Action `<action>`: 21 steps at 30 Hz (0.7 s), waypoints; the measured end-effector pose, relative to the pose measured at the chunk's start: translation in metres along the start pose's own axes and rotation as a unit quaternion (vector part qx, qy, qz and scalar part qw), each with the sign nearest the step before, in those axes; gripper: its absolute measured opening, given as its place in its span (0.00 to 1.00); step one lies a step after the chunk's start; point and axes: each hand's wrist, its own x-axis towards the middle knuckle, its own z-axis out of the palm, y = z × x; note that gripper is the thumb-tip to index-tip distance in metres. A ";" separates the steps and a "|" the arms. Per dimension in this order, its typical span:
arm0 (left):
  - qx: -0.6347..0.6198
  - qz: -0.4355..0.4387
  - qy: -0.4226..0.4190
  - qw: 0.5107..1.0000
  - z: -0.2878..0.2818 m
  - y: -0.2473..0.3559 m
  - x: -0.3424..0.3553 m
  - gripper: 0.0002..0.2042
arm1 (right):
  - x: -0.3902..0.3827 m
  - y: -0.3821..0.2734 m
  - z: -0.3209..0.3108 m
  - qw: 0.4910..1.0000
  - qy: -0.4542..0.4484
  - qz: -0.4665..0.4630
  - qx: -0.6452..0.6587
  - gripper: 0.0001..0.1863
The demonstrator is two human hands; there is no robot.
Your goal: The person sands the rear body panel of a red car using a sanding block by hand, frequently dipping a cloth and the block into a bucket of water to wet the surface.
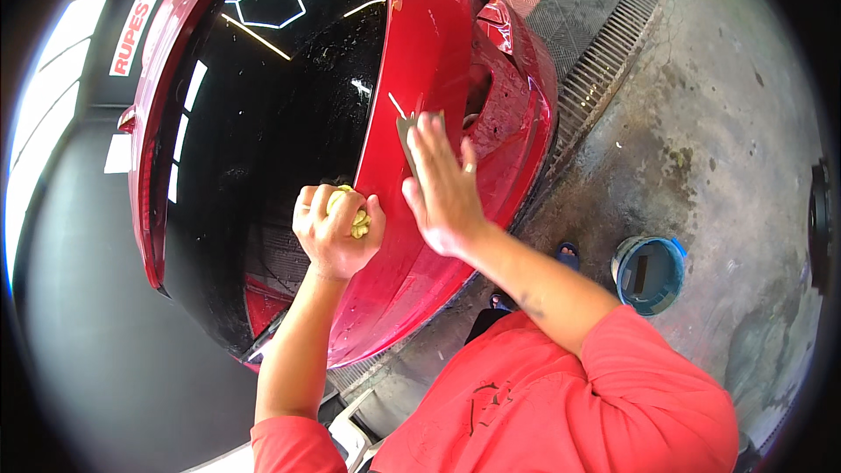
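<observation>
A red car rear [455, 61] with a black glossy rear window [272, 123] fills the upper middle. My left hand [333, 232] is balled around a yellow cloth [357, 221], resting at the edge between glass and red paint. My right hand [445, 184] lies flat with fingers together, pressing a small grey pad [407, 131] against the red panel. Only the pad's upper corner shows past my fingertips.
A blue bucket [649, 273] stands on the wet concrete floor [727, 123] to my right. A metal drain grate [604, 61] runs diagonally past the car's corner. My sandalled foot [568, 254] shows below the bumper. Bright panels line the dark wall at left.
</observation>
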 end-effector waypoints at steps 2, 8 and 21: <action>0.003 -0.007 -0.004 1.000 -0.002 0.001 -0.002 0.11 | 0.045 0.030 -0.001 0.999 0.029 0.017 -0.032 0.38; -0.021 0.019 -0.015 0.999 0.006 0.005 0.016 0.09 | 0.183 0.124 -0.039 0.990 0.006 0.105 -0.090 0.35; -0.039 0.036 -0.011 0.998 0.005 -0.003 0.006 0.12 | 0.194 0.109 -0.039 0.996 0.033 0.083 0.006 0.32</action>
